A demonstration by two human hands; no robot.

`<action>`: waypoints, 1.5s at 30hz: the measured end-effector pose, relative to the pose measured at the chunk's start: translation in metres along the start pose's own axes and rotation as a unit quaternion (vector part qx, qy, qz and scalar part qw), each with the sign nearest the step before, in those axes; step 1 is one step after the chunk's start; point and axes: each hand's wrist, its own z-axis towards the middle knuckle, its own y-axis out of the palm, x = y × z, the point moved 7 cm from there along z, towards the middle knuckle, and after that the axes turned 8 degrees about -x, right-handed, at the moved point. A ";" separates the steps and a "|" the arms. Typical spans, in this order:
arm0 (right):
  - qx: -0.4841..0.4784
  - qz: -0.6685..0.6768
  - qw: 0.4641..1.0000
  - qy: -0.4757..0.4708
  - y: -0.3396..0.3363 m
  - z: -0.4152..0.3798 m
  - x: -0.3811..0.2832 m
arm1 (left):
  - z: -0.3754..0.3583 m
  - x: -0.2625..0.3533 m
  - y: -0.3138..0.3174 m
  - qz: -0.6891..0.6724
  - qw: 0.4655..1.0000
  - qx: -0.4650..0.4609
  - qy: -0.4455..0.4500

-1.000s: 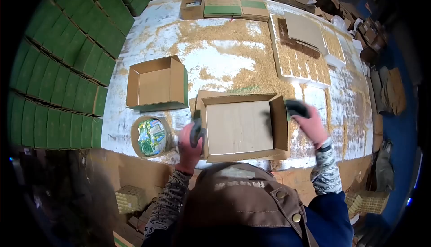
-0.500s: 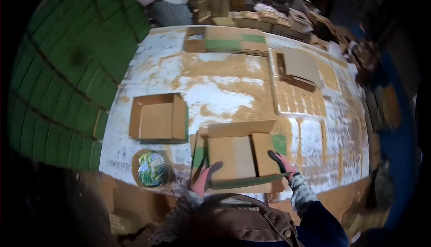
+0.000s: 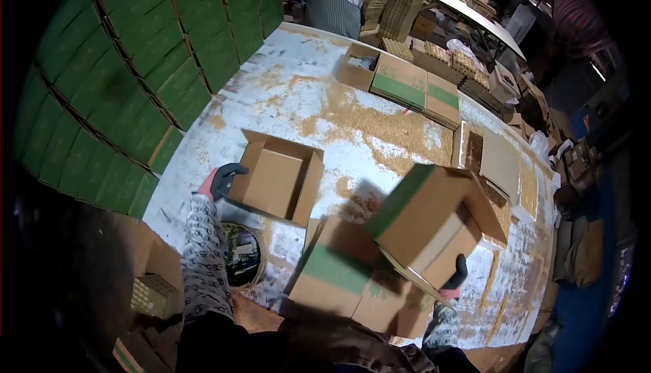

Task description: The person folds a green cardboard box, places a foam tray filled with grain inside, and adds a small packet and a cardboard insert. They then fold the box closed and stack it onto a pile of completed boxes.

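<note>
Both of my hands wear dark-fingered, pink-backed gloves. My left hand [image 3: 222,181] is at the left wall of an open cardboard box [image 3: 274,180], fingers curled over its edge; the box sits on the table, its inside bare. On the right, my right hand [image 3: 456,279] grips the near edge of a second cardboard box [image 3: 427,227], with the thumb on the inner side. That box is raised and tilted above the table, its opening turned to the right. Beneath it lie flattened green-striped cardboard boxes [image 3: 332,271].
A round tub [image 3: 261,254] with printed packets stands near the left front. Sawdust covers parts of the white table [image 3: 271,102]. Folded cartons [image 3: 400,81] and a tray under cardboard [image 3: 500,163] lie farther back. Green cartons [image 3: 135,68] form a wall at left; a person [image 3: 332,7] stands beyond.
My left hand has left the box in front of me and moved to the box at left. My right hand has lifted and tilted the other box rightward. The view has turned.
</note>
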 end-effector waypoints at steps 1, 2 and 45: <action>0.011 0.017 1.000 0.012 -0.010 0.014 0.008 | 0.012 -0.001 0.007 -0.060 0.998 -0.024 -0.026; 0.048 0.041 0.998 -0.004 -0.020 0.033 0.021 | 0.023 0.002 0.018 -0.008 0.999 -0.039 -0.010; 0.331 -0.655 0.680 -0.004 -0.126 -0.106 -0.138 | -0.156 -0.038 0.347 0.334 0.933 0.114 -0.074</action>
